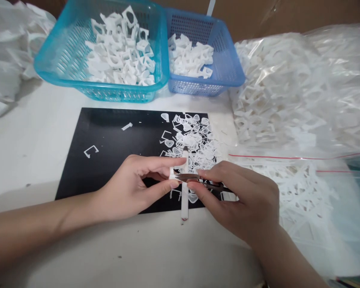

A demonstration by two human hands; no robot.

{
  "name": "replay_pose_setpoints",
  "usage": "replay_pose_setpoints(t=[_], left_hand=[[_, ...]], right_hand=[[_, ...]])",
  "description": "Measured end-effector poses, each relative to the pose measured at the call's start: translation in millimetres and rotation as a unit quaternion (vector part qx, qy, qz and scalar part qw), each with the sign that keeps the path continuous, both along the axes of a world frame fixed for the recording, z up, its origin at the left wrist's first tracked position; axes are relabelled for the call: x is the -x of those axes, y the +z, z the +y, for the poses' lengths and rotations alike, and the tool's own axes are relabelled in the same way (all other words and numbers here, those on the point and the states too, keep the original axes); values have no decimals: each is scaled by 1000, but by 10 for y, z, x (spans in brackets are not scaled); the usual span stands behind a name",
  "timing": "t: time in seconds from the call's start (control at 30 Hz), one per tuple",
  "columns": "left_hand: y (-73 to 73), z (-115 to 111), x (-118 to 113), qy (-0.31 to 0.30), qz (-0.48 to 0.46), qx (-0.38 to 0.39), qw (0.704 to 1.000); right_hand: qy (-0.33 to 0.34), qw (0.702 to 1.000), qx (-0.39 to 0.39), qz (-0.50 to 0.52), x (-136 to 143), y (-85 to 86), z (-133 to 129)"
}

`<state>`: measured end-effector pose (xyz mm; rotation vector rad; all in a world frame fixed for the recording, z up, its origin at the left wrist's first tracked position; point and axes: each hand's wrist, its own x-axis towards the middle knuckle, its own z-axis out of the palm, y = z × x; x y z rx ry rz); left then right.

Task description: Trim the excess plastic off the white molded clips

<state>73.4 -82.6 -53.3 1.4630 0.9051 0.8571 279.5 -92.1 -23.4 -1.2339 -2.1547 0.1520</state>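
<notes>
My left hand [144,182] pinches a small white plastic part [172,173] between thumb and fingers, above a black mat [108,168]. Closed around a pair of metal nippers [189,178] is my right hand [243,196]. Their pointed tip meets the right side of the white part; my fingers hide most of the handles. Beneath the nippers a narrow white stick with a dark tip [185,202] lies across the mat's front edge. Small white plastic scraps [195,140] are heaped on the right of the mat, partly behind my hands.
A teal basket [63,82] and a blue basket [228,76], both holding white parts, stand at the back. Clear bags of white pieces [288,92] fill the right side, with another bag [15,48] at far left. Two loose scraps [91,151] lie on the mat's left.
</notes>
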Motion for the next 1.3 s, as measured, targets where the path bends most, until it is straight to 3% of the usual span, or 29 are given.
replay_pose_setpoints(t=[0.33, 0.67, 1.3], left_hand=[[-1, -1, -4, 7, -32, 27, 999], [-4, -2, -4, 6, -29, 40, 999], [-22, -6, -4, 0, -36, 59, 998]], right_hand=[[9, 1000, -30, -3, 20, -42, -1], [-19, 1000, 3, 10, 55, -52, -44], [-10, 999, 0, 31, 73, -75, -23]])
